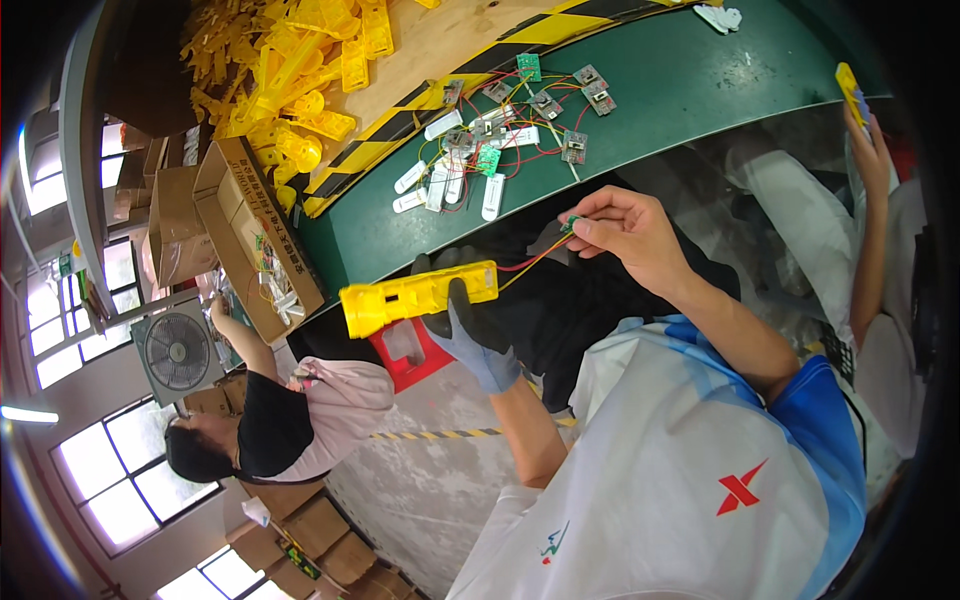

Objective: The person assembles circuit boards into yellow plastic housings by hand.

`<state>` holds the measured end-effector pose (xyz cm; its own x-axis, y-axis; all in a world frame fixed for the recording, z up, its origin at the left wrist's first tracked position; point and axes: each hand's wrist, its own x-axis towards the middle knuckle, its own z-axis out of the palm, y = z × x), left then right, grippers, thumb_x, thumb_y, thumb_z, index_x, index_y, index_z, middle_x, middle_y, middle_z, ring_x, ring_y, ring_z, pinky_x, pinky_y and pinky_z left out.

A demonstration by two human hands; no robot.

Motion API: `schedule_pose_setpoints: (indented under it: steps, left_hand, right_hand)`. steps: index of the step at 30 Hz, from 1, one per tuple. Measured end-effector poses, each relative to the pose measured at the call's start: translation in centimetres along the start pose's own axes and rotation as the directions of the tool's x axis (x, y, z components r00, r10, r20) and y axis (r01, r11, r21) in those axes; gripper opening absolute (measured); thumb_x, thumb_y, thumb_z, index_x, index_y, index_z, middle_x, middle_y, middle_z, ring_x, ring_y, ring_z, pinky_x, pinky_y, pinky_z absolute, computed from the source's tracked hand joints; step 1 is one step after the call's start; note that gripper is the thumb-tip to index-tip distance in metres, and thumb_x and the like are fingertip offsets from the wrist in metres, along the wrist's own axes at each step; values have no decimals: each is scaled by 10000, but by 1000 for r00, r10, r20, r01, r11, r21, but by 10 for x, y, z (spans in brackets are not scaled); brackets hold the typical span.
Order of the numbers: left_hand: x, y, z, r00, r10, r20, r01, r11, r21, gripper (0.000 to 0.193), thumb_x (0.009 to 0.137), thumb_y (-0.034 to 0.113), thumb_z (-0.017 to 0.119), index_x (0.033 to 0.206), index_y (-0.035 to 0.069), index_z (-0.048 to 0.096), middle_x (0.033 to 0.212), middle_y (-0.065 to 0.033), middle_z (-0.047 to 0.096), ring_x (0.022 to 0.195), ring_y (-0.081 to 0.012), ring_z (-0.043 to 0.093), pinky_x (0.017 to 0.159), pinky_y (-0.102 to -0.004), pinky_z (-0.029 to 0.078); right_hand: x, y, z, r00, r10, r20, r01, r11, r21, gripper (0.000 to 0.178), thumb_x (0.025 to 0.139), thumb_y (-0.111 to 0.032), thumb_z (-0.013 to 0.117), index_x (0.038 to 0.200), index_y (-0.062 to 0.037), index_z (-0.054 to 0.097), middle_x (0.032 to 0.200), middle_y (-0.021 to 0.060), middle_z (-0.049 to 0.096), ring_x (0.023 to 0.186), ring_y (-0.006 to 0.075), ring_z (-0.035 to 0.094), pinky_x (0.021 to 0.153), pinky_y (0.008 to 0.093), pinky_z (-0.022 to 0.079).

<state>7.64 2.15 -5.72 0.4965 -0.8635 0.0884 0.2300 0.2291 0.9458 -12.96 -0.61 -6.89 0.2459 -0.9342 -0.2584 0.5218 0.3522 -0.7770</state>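
My left hand (pixel 474 338), in a grey glove with dark fingers, is closed around a yellow plastic flashlight housing (pixel 418 293). The housing lies nearly level, its wider end to the left. Bare and pinched, my right hand (pixel 632 238) grips a small green circuit board (pixel 571 224) between thumb and fingertips. Red and yellow wires (pixel 535 264) stretch from that board to the right end of the housing. Beyond my hands, a tangle of wired switch modules (pixel 545 104), green boards (pixel 488 160) and white battery-like pieces (pixel 438 186) rests on the green tabletop (pixel 660 85).
Yellow plastic parts (pixel 290 70) are heaped behind a black-and-yellow striped edge (pixel 400 125). An open cardboard box (pixel 240 215) with wired pieces stands at the left. One person (pixel 270 420) works there; another person's hand (pixel 868 150) at the right holds a yellow part (pixel 851 90).
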Motion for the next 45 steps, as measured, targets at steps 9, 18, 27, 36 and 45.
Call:
schedule_pose_setpoints:
  steps: [9, 18, 27, 36, 45]
  left_hand:
    - [-16, -12, -11, 839, -468, 278, 482, 876, 20, 560, 903, 43, 564, 1429, 59, 370, 1112, -109, 606, 899, -197, 638, 747, -312, 550]
    - [-23, -13, 13, 843, -488, 225, 445, 869, 218, 373, 984, 278, 516, 1274, 50, 463, 886, -98, 624, 645, -177, 649, 552, -285, 554]
    - [-30, -25, 4, 800, -558, 219, 557, 827, 75, 414, 1000, 324, 498, 1303, 44, 470, 920, -106, 636, 657, -190, 655, 575, -294, 553]
    - [-29, -31, -5, 745, -615, 259, 619, 782, 75, 446, 1013, 411, 438, 1292, 67, 486, 913, -114, 646, 671, -193, 656, 595, -307, 565]
    - [-30, -20, -1, 733, -604, 313, 614, 785, 76, 466, 1016, 420, 432, 1290, 47, 483, 885, -110, 632, 633, -189, 641, 568, -295, 543]
  right_hand:
    - [26, -12, 22, 988, 85, 130, -78, 995, -63, 232, 908, -66, 652, 1127, 12, 652, 926, 59, 695, 832, 102, 678, 784, 222, 554]
    - [29, 3, 22, 981, 42, 188, 8, 966, -258, 168, 844, -47, 725, 977, 47, 687, 887, 87, 705, 814, 112, 670, 761, 239, 537]
    - [23, -24, 19, 952, 92, 291, 66, 869, -490, 132, 846, -33, 709, 951, 42, 682, 896, 84, 703, 844, 122, 670, 798, 250, 531]
    - [32, -6, 11, 980, -74, 187, 125, 952, -279, 103, 882, -39, 681, 920, 43, 632, 882, 71, 689, 824, 92, 652, 778, 239, 536]
    - [34, -1, 8, 974, -46, 223, 102, 964, -245, 128, 862, -62, 716, 909, 44, 662, 866, 67, 694, 797, 93, 652, 757, 228, 532]
